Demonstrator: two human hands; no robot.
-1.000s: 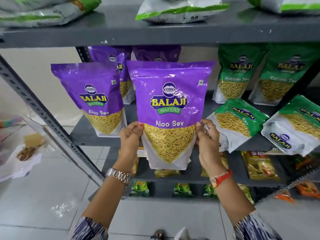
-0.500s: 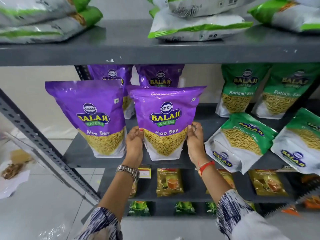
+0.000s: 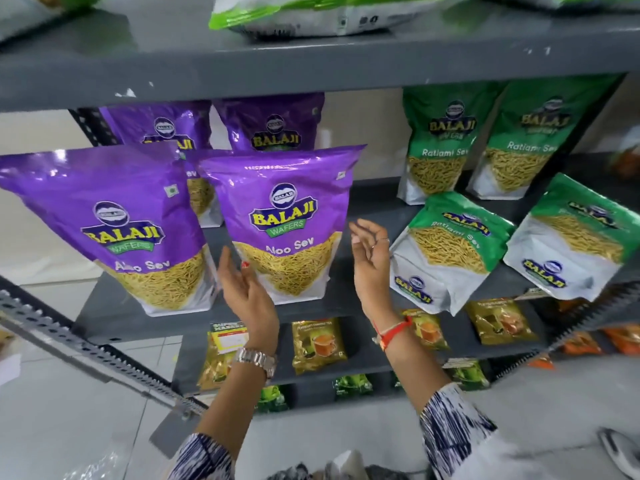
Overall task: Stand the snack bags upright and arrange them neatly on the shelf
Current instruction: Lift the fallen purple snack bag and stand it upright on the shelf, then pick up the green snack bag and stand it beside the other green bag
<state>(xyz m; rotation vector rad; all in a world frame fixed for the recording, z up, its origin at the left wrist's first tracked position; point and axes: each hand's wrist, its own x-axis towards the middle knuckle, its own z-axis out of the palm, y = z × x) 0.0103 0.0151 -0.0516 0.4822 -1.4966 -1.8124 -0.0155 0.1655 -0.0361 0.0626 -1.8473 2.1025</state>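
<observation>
A purple Aloo Sev bag stands upright near the front of the grey middle shelf. Beside it on the left stands another purple bag; two more purple bags stand behind. My left hand is open just off the bag's lower left corner. My right hand is open a little to the bag's right, holding nothing. Two green Ratlami Sev bags stand at the back right. In front of them two green bags lean tilted, one further right.
The shelf above carries flat-lying white and green bags. Lower shelves hold small tea packets and green packets. A perforated metal upright slants across the left. Tiled floor lies below.
The purple bag was carried to the shelf and set down upright. Both hands have let go of it and drawn back, fingers apart.
</observation>
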